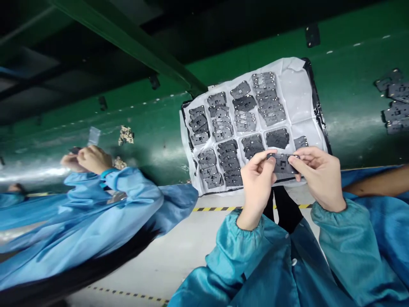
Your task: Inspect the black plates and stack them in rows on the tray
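Between my two hands is a flat black plastic plate point(283, 163) with small cut-outs. My left hand point(258, 179) pinches its left end between thumb and fingers. At the other end, my right hand point(319, 172) grips it the same way. The plate is held over the near edge of a tray point(300, 96) lined with white sheeting and split into compartments. Stacks of similar dark plates point(270, 100) lie in most of these compartments. Part of one plate point(300, 142) shows just behind my right hand.
The tray rests on a green bench point(351, 85). More dark plates point(398, 102) are piled at the far right. On the left a co-worker's hands point(94, 160) hold a small dark part, near small tan pieces point(126, 134). A green beam point(134, 42) slants down behind the tray.
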Action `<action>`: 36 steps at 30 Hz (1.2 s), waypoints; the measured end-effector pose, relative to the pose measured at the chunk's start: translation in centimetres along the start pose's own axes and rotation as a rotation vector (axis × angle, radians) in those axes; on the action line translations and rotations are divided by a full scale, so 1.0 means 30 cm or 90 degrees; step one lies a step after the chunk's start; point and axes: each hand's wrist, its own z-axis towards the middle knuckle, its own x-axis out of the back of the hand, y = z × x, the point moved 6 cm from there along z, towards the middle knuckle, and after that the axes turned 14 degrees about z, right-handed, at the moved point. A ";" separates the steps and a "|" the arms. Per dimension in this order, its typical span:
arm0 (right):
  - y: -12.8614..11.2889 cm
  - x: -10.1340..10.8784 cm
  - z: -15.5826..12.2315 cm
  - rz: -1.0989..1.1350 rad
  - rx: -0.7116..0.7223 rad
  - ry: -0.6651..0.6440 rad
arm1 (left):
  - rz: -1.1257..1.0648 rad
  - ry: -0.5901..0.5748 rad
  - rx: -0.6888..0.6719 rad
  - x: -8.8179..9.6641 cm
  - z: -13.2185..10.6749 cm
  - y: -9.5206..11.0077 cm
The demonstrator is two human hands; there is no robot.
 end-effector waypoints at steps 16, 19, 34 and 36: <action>0.258 0.002 -0.009 0.107 -0.014 0.209 | 0.180 0.041 -0.013 0.032 0.089 -0.175; 0.237 0.016 0.065 -0.059 0.066 0.189 | 0.338 0.014 -0.133 0.037 0.165 -0.140; 0.246 0.310 -0.010 -0.589 0.192 0.266 | 1.000 -0.212 -0.520 -0.103 0.115 -0.217; 0.233 0.307 0.001 -0.575 0.187 0.267 | 0.998 -0.207 -0.525 -0.100 0.122 -0.221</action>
